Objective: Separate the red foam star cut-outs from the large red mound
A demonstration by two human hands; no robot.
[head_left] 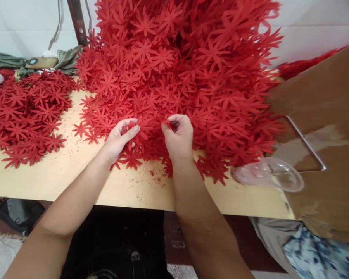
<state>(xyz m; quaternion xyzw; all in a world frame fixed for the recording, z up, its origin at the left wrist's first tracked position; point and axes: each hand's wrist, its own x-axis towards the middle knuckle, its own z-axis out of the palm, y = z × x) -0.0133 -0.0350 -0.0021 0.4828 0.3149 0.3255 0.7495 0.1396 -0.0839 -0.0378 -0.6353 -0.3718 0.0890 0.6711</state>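
Note:
A tall heap of red flower-shaped pieces rises in front of me on the pale tabletop. My left hand, at the heap's near edge, has thumb and fingers closed on a red flower piece. Just to its right, my right hand is pinched with the thumb against the fingers; a bit of red shows at the fingertips, too small to make out. The two hands are apart. Small red crumbs lie on the tabletop below them.
A smaller pile of red flower pieces lies at the left, with green cloth behind it. On the right are a clear plastic container, a metal wire piece and a large brown cardboard sheet.

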